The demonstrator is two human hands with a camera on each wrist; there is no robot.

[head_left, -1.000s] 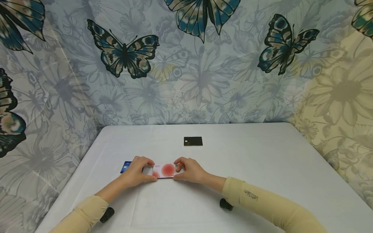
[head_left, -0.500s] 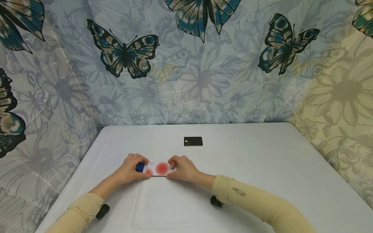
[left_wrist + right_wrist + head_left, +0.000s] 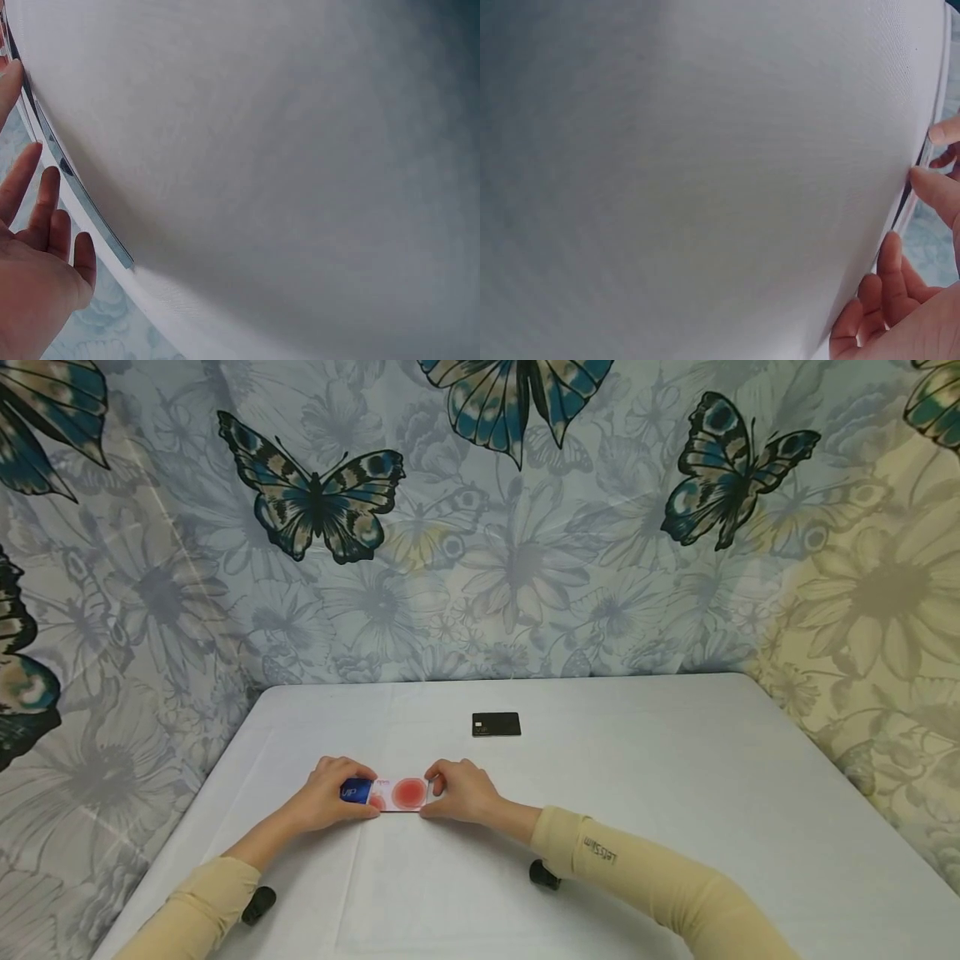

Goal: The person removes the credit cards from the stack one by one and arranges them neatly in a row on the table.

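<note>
A white-and-pink card with a red circle lies flat over the right part of a blue card marked "VIP". My left hand pinches the pink card near its left end, thumb on the near edge and index finger on the far one. At the right end my right hand pinches it likewise. In the left wrist view, the blue card's edge runs past the loosely bent fingers of my left hand. The right wrist view shows my right hand beside a thin dark card edge.
A black card lies farther back on the white-covered table. Behind the table hangs a butterfly-and-flower backdrop. Under each forearm sits a small black wrist device.
Both hands have moved left with the pink card, so it now overlaps the blue card. The blue card, earlier left of and partly behind my left hand, now shows between my fingers.
</note>
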